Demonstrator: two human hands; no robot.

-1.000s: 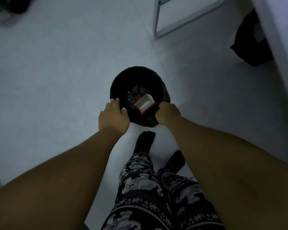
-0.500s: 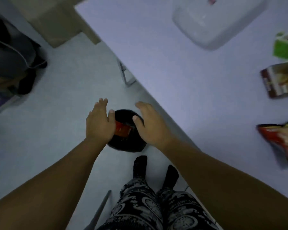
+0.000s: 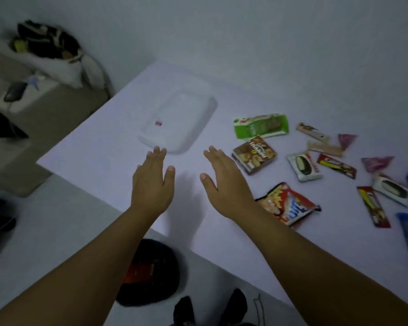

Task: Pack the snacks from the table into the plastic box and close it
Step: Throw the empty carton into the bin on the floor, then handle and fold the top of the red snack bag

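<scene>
Both hands are hovering flat over the near part of the table [image 3: 104, 147], the left hand [image 3: 151, 182] and the right hand [image 3: 224, 182] each with fingers spread apart and holding nothing. The plastic box [image 3: 178, 121] is lying just beyond the fingertips, its lid apparently on, so the step in hand is probably opening it: taking it at both short ends and lifting the lid evenly should be keeping it from sliding. The snacks are lying scattered to the right, among them a green packet [image 3: 260, 125], a brown carton [image 3: 254, 154] and a red bag [image 3: 287, 203], partly hidden under the right forearm. A dark bin [image 3: 151, 274] is standing on the floor, near the table's edge.
</scene>
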